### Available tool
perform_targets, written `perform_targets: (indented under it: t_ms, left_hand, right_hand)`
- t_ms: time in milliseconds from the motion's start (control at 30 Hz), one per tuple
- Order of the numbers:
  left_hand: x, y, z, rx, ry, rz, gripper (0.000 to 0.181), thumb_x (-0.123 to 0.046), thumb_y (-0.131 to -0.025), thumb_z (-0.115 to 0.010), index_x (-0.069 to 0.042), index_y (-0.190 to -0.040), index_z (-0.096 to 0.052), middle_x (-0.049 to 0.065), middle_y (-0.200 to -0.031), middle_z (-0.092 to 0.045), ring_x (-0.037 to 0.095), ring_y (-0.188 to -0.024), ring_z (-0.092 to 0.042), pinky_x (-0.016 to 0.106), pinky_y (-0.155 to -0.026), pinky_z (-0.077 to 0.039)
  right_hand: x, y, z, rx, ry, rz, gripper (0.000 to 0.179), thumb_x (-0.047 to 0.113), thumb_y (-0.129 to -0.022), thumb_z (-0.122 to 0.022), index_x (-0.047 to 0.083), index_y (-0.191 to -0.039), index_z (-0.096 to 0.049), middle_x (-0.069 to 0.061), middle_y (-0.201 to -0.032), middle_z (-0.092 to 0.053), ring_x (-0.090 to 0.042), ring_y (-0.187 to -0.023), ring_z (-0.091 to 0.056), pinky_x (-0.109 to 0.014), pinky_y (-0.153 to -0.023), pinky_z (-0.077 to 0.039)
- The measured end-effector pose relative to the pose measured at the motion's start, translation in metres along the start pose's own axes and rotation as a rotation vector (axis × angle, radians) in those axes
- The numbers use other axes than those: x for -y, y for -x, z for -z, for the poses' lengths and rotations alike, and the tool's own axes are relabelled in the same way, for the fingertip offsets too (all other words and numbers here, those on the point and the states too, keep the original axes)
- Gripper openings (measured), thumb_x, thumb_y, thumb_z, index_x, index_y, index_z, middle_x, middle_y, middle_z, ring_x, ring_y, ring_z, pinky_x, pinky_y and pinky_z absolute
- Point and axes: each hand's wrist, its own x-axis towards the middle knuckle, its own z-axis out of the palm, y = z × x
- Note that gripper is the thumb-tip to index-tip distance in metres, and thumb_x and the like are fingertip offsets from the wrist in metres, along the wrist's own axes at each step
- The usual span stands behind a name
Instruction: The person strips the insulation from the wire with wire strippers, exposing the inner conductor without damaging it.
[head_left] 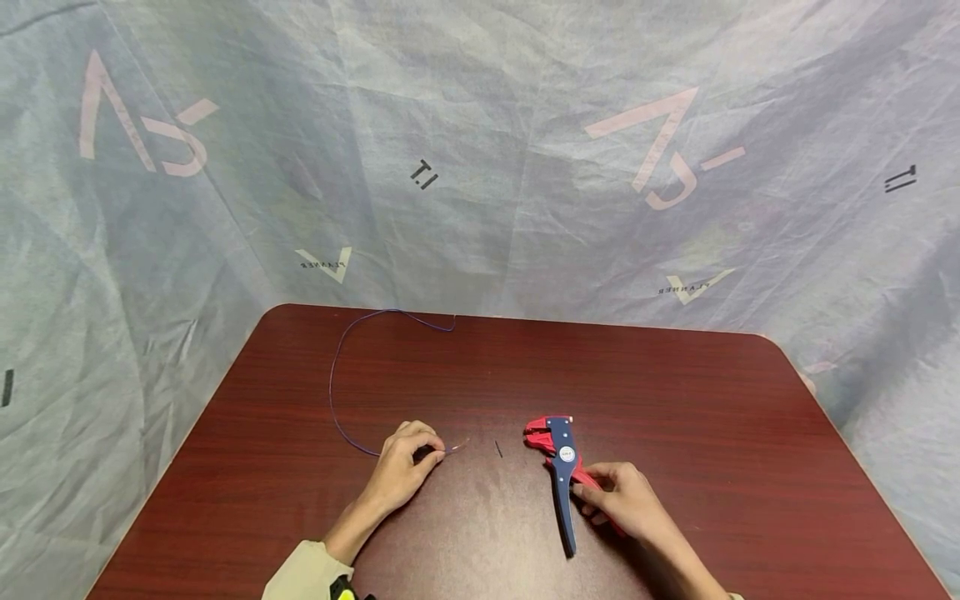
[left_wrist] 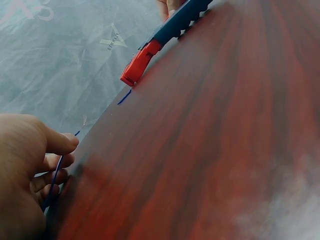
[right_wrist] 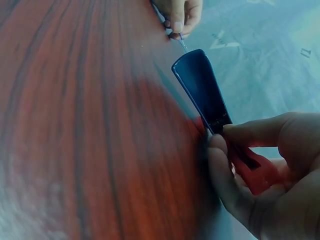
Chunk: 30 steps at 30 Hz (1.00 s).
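Note:
Between thumb and fingers, my left hand (head_left: 401,468) pinches a thin blue wire (head_left: 331,385) near its end. Bare copper strands (head_left: 461,445) stick out beyond the fingertips, to the right. My right hand (head_left: 628,500) holds a red and dark blue wire stripper (head_left: 562,479) by its red handle, with the jaws pointing away from me. In the right wrist view, the thumb and fingers grip near where the red handle (right_wrist: 257,175) meets the blue one. A short dark blue sleeve of insulation (head_left: 498,449) lies on the table between the wire end and the stripper.
The wire loops from my left hand to the far edge of the dark red wooden table (head_left: 637,392). A grey sheet with printed marks (head_left: 480,167) hangs behind and around the table.

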Motion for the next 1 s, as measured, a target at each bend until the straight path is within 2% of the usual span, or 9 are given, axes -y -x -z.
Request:
perform_targets:
  t_ms: [167,333,667,867,1000]
  left_hand:
    - [0.0009,0.0001,-0.0013,0.002,-0.003,-0.009,0.014,0.0,-0.077,-0.081,-0.01,-0.081,-0.073,-0.003,-0.089,-0.067,0.013,-0.089,-0.059,0.026,-0.078,-0.051]
    - [0.0015,0.0006,-0.0015,0.004,-0.01,-0.024,0.013,0.0,-0.077,-0.081,-0.01,-0.081,-0.073,-0.003,-0.089,-0.066,0.013,-0.089,-0.058,0.027,-0.078,-0.051]
    - [0.0055,0.0027,-0.0042,-0.021,-0.058,-0.085,0.015,0.003,-0.074,-0.082,-0.01,-0.078,-0.073,-0.003,-0.087,-0.065,0.012,-0.085,-0.054,0.025,-0.074,-0.049]
    - [0.0053,0.0034,-0.0049,-0.019,-0.049,-0.077,0.016,0.005,-0.072,-0.082,-0.008,-0.077,-0.074,-0.005,-0.083,-0.063,0.011,-0.083,-0.051,0.023,-0.073,-0.046]
    - [0.005,0.0034,-0.0048,-0.013,-0.043,-0.071,0.016,0.005,-0.073,-0.082,-0.009,-0.076,-0.074,-0.007,-0.08,-0.062,0.01,-0.081,-0.05,0.021,-0.071,-0.045]
  right_hand:
    - [0.004,0.0014,-0.003,-0.157,0.22,-0.013,0.022,0.017,-0.083,-0.079,0.005,-0.102,-0.076,0.0,-0.071,-0.068,-0.004,-0.056,-0.056,-0.021,-0.05,-0.046]
    - [0.004,0.001,-0.0047,-0.252,0.35,0.012,0.015,0.02,-0.079,-0.083,0.015,-0.093,-0.079,0.005,-0.075,-0.062,0.0,-0.064,-0.046,-0.019,-0.057,-0.037]
    - [0.0008,0.0,-0.0068,-0.277,0.395,0.104,0.011,0.02,-0.077,-0.085,0.019,-0.086,-0.079,0.008,-0.071,-0.054,0.001,-0.061,-0.04,-0.019,-0.056,-0.033]
    - [-0.0012,0.0002,-0.008,-0.3,0.407,0.177,0.011,0.019,-0.075,-0.086,0.02,-0.081,-0.077,0.009,-0.068,-0.053,0.003,-0.061,-0.039,-0.019,-0.055,-0.033]
    - [-0.0024,-0.0003,-0.009,-0.309,0.413,0.197,0.013,0.019,-0.073,-0.087,0.019,-0.079,-0.075,0.01,-0.068,-0.054,0.004,-0.061,-0.04,-0.018,-0.055,-0.035]
